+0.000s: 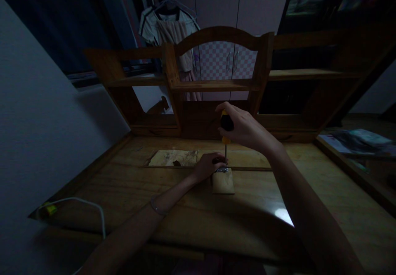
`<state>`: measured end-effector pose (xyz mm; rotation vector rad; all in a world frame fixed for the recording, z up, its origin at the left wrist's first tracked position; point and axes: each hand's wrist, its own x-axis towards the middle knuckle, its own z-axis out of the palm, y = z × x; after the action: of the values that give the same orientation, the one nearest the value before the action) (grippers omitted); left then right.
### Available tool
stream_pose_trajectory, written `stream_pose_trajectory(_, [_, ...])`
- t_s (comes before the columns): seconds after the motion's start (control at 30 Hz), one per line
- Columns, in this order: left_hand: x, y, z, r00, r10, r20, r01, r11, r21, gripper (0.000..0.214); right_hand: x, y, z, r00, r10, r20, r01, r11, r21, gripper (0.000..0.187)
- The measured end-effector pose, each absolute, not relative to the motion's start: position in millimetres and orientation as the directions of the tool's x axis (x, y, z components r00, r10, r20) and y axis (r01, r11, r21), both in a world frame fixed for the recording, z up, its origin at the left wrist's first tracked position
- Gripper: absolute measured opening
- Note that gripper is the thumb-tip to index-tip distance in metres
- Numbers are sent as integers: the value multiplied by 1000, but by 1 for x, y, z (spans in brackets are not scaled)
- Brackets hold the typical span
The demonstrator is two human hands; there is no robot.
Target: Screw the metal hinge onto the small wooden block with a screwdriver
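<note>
My right hand [243, 126] is closed around the yellow and black handle of a screwdriver [225, 139], which stands upright with its shaft pointing down. The screwdriver's tip ends at the fingers of my left hand [208, 167], just above a small metal hinge [221, 170]. Those left fingers are curled together there; what they pinch is too small and dark to make out. The hinge lies at the top edge of a small square wooden piece [223, 183]. Behind it a long wooden strip [247, 159] lies across the desk, its left part rough and stained.
The wooden desk [173, 221] carries a shelf unit [216, 86] along its back. A white cable [83, 200] and a yellow item [50, 209] are at the left. Papers [359, 141] lie beyond the right edge. Clothes [171, 27] hang behind the shelves.
</note>
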<state>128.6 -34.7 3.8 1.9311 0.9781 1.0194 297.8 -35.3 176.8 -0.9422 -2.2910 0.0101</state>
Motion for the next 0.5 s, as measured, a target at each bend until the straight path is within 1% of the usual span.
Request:
stream_pose_trajectory(0.3, [133, -38, 5, 350, 872, 343, 324, -456, 829, 13, 301, -40, 180, -551, 632, 544, 625, 745, -232, 47])
stream_pose_trajectory(0.4, [132, -37, 4, 356, 858, 369, 395, -496, 773, 12, 300, -41, 179, -542, 638, 547, 647, 732, -213, 44])
stream_pose_trajectory(0.5, [132, -35, 2, 357, 841, 406, 463, -537, 705, 15, 298, -41, 178, -508, 638, 578, 679, 710, -187, 40])
